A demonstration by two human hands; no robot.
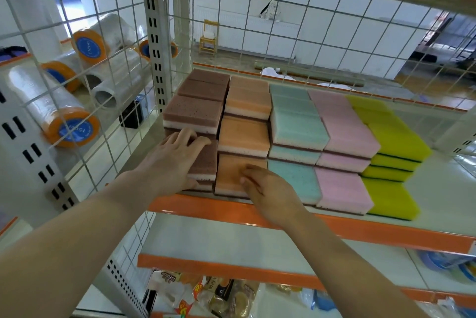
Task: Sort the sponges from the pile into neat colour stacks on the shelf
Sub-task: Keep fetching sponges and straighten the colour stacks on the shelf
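Observation:
Sponges stand in colour rows on the orange-edged shelf (386, 230): brown sponges (195, 111) at the left, then orange sponges (244, 134), teal sponges (296, 127), pink sponges (345, 132) and yellow-green sponges (394, 137). My left hand (172, 160) lies over the front brown stack (206, 163), fingers spread across its top and thumb at its front face. My right hand (268, 189) rests with relaxed fingers on the front orange sponge (231, 173), beside the front teal sponge (296, 178).
A wire grid wall (103, 101) closes the shelf's left side, with rolls of plastic film (64, 116) behind it. A wire grid also backs the shelf. The shelf surface right of the yellow-green row is bare. Packaged goods (219, 294) lie on a lower shelf.

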